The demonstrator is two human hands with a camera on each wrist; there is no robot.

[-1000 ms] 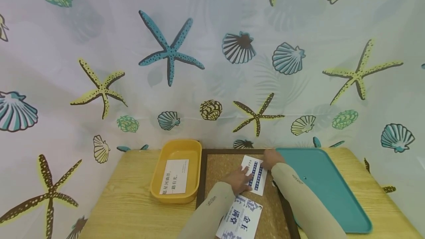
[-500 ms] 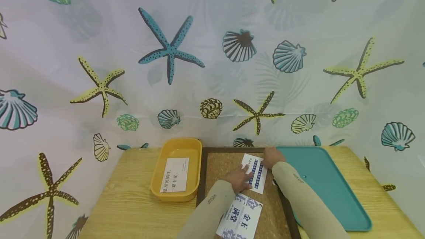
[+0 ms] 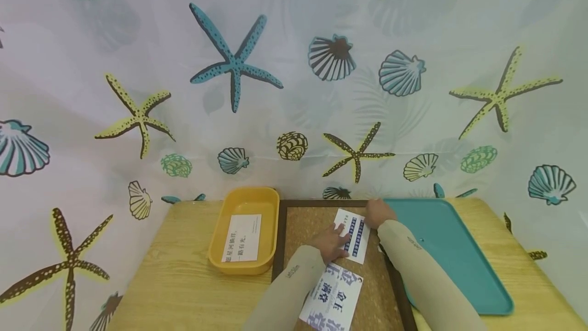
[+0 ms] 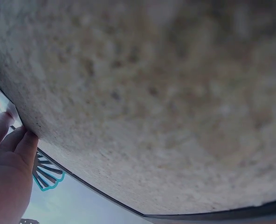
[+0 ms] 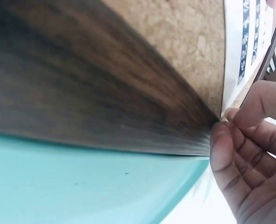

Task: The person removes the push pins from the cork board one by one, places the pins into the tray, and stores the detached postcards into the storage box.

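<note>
Where the wooden table (image 3: pixel 184 280) fills the lower left of the head view, I see a yellow tub (image 3: pixel 245 230) holding a white card with black print (image 3: pixel 242 238), too small for me to read. Just right of it lies a dark-framed cork board (image 3: pixel 307 221). My left hand (image 3: pixel 332 242) rests on the board at lower centre, fingers stretched fairly flat onto the left edge of a small white card with blue bars (image 3: pixel 352 234). From the left wrist camera I get mostly blurred cork; the fingers (image 4: pixel 7 140) sit in the lower left corner, and the card is barely visible there. A larger card with blue characters (image 3: pixel 332 304) lies below, cut off by the bottom edge and partly covered by my left sleeve. My right hand (image 3: pixel 378 213) is at the small card's upper right corner, by the frame; in the right wrist view its fingers (image 5: pixel 236 154) curl at the card's edge, though I cannot tell whether they actually pinch it. Farther right sits a teal tray (image 3: pixel 450 254), partly hidden under my right forearm.
</note>
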